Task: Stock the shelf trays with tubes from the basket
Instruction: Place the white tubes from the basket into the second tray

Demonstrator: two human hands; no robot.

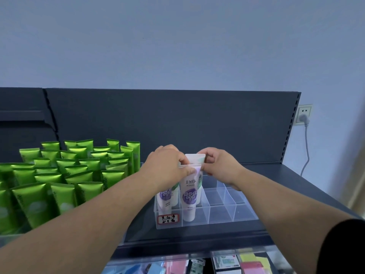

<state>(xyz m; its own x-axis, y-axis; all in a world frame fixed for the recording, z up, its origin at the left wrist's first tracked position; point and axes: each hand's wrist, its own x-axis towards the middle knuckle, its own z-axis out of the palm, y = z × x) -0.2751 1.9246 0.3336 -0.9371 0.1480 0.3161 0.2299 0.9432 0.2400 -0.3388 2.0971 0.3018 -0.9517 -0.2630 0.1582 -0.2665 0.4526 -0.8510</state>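
Left hand (167, 167) pinches the flat crimped top of the front tube (190, 194); right hand (219, 167) pinches the top corner of the rear tube (195, 158), touching behind it; left wrist partly hides the neighbouring tubes (166, 196) one cell over; green tubes (69, 175) crowd close on the left; both held tubes stand cap-down in the clear tray (233, 214) on the dark shelf (276, 175); white bodies, purple label; handwritten sticker (168, 218) on the tray front.

White purple-labelled tubes (190, 194) stand cap-down in left compartments of the clear tray (233, 216).
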